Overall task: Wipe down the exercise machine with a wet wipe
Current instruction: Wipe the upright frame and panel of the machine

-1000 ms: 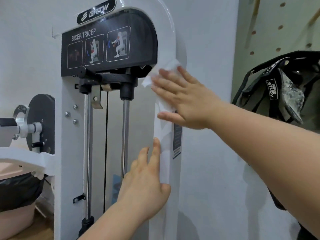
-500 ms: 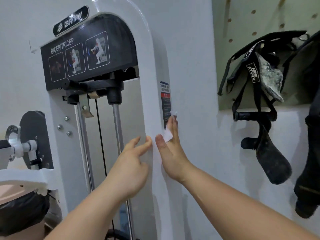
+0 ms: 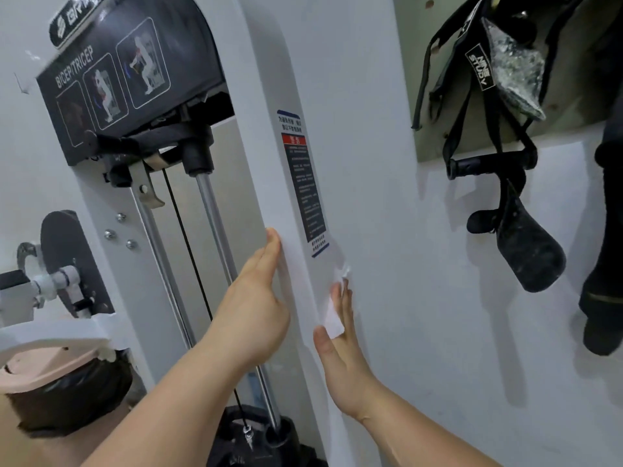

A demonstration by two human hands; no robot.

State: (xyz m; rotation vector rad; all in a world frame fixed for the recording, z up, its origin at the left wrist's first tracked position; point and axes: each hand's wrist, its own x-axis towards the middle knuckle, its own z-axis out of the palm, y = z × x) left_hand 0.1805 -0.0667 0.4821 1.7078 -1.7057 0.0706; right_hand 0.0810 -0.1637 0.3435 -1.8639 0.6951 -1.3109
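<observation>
Exercise machine [image 3: 266, 96]: white upright frame w/ black BICEP/TRICEP placard [image 3: 124, 72] up top. Two chrome guide rods [image 3: 215, 227] & a black cable [image 3: 183, 227] run down inside to the weight stack [image 3: 249, 439]. Right hand [image 3: 344, 358] lies flat on the frame's outer side face, just below the warning label [image 3: 303, 183]. Its grip is apart, fingers straight, palm pressing the wet wipe [image 3: 332, 320] onto the paint. Wipe is white & crumpled; it shows btwn thumb and forefinger w/ a scrap poking past the fingertips, rest hidden under the palm. Left hand [image 3: 256, 298] is on the frame's inner front edge, a bit higher in view. Grip apart here too: fingers straight & together, tips touching the edge, nothing held. The hands sit either side of the upright, not touching each other. Right of the machine: white wall, greenish pegboard [image 3: 408, 62] w/ black straps [image 3: 480, 70] and a black handle [image 3: 488, 163] hanging. Lower left: pink bin [image 3: 40, 369] w/ black liner [image 3: 67, 396].
</observation>
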